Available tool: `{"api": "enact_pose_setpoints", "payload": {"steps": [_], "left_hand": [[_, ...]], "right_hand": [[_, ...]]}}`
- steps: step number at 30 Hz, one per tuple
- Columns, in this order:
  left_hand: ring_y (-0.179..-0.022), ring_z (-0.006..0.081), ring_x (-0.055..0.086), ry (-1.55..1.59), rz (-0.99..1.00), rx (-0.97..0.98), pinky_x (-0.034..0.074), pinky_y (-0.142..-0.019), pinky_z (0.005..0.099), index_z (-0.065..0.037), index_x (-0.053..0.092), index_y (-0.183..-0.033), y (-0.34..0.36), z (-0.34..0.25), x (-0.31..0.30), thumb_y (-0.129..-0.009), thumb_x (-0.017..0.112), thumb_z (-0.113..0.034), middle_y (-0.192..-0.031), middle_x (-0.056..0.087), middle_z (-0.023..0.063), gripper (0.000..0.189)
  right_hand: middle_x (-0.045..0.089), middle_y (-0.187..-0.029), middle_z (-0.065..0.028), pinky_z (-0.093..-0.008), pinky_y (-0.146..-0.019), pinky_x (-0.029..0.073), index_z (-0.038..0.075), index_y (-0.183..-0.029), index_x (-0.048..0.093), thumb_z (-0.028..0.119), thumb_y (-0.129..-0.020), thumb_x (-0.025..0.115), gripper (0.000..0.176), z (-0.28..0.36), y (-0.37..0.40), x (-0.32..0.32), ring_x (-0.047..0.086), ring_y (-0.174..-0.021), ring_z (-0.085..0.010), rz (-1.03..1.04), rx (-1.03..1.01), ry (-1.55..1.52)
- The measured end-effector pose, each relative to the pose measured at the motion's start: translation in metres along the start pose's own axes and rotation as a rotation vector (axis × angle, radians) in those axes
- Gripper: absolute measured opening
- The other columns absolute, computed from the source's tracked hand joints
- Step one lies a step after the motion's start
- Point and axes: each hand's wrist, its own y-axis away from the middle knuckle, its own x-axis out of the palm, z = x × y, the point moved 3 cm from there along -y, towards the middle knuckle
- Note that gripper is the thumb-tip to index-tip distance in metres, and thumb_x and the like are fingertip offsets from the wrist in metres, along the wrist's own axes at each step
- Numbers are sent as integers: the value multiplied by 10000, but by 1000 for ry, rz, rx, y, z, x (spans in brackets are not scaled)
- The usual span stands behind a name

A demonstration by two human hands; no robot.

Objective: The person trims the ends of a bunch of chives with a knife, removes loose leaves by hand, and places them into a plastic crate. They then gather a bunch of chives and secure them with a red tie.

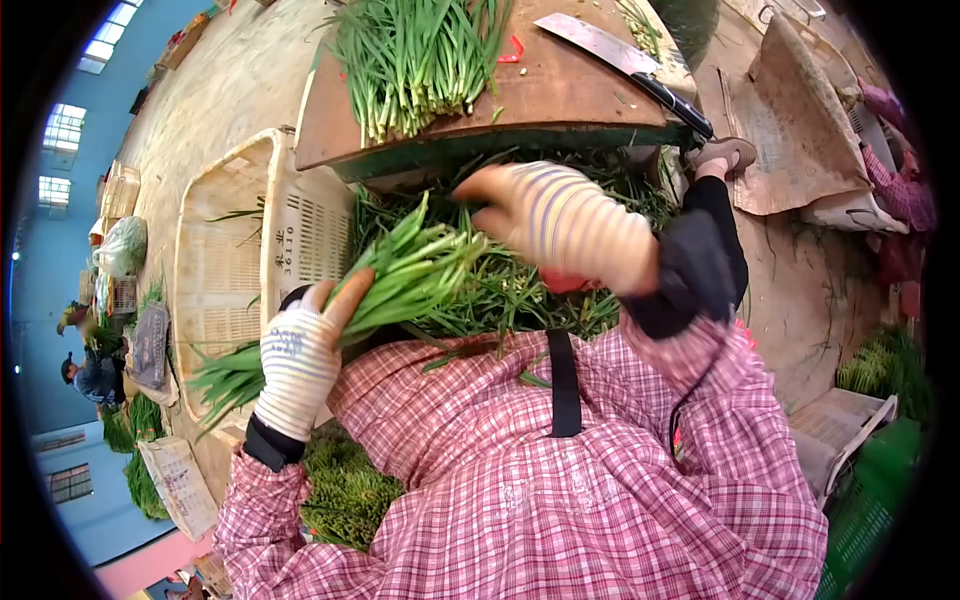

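Observation:
My left hand (305,355), in a striped glove with bare fingertips, is wrapped round a bunch of garlic chives (415,270). Their pale stem ends point right and the leaves trail down to the left. Just right of those ends is my right hand (560,215), gloved the same way, its fingers smeared by motion. Below it, loose green leaves (500,290) fill the space over my lap. A larger pile of chives (420,65) lies on the wooden board (560,95) ahead, near a broad-bladed knife (610,50) with a black handle.
A cream plastic crate (275,220) stands at my left, close to the board's edge. More cut greens (345,490) are heaped beside my left elbow. At right are a brown sheet-covered container (800,130), a green crate (870,510) and another person's checked sleeve (890,185).

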Motion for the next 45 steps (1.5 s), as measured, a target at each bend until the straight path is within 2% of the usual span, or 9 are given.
{"api": "enact_pose_setpoints", "payload": {"steps": [3, 9, 12, 17, 24, 33, 38, 43, 45], "left_hand": [[-979, 402, 676, 80, -6, -19, 570, -830, 454, -281, 515, -1465, -10, 14, 17, -675, 593, 118, -1249, 650, 184, 889], [-1097, 401, 651, 113, -50, -70, 553, -913, 448, -260, 540, -1455, -7, 14, 1, -662, 518, 186, -1281, 644, 176, 910], [-1212, 280, 624, 246, -9, -131, 482, -1017, 333, -256, 508, -1502, -5, 11, -1, -658, 469, 281, -1312, 641, 133, 1001], [-1150, 352, 639, 183, -38, -161, 529, -935, 410, -293, 522, -1469, -9, 7, 1, -725, 532, 225, -1298, 637, 146, 907], [-1039, 379, 667, 56, -41, -58, 563, -837, 442, -336, 485, -1479, -17, 6, 2, -728, 594, 130, -1265, 656, 132, 890], [-982, 371, 677, 8, 8, -67, 558, -828, 459, -349, 449, -1500, -15, 4, -11, -740, 589, 104, -1176, 660, 122, 896], [-1010, 387, 665, 30, -2, -132, 563, -799, 448, -309, 490, -1477, -8, 8, -18, -707, 644, 98, -1219, 654, 122, 885], [-967, 385, 666, -74, -76, -99, 559, -780, 453, -300, 497, -1474, -3, -2, -23, -709, 659, 84, -1184, 650, 124, 871], [-952, 390, 664, -100, -106, -75, 557, -777, 457, -297, 498, -1474, -3, -8, -22, -705, 660, 86, -1175, 648, 126, 875]], "right_hand": [[703, -1151, -170, -455, -922, 522, 73, -1200, 685, 251, -901, 668, 349, 56, 18, -15, 671, -1049, -382, 192, -214, 93], [688, -1073, -151, -444, -857, 518, 76, -1118, 674, 256, -889, 667, 292, -121, -6, -15, 672, -982, -356, 49, 274, 549], [680, -1034, -142, -439, -824, 515, 77, -1077, 668, 259, -883, 666, 266, -44, -1, 0, 672, -949, -344, 76, 29, 430], [667, -969, -126, -430, -770, 512, 79, -1008, 659, 264, -873, 665, 228, 61, 41, 14, 672, -893, -323, 258, -327, 188], [649, -877, -103, -418, -694, 506, 82, -912, 646, 270, -860, 663, 195, -109, 3, 0, 672, -816, -293, 55, 214, 561], [626, -760, -75, -402, -596, 499, 86, -789, 629, 278, -842, 661, 201, 133, 113, -13, 672, -716, -255, 312, -566, 269], [670, -750, -154, -442, -645, 531, 92, -878, 722, 310, -916, 647, 234, 50, 74, 8, 670, -710, -363, 335, -201, 356], [750, -947, -179, -403, -817, 540, 6, -1037, 741, 358, -903, 704, 378, -33, 14, 32, 715, -870, -298, -549, 120, -444], [760, -925, -137, -366, -800, 534, -13, -1016, 748, 342, -872, 749, 384, -42, -8, 42, 698, -834, -226, -412, 75, -703]]}}
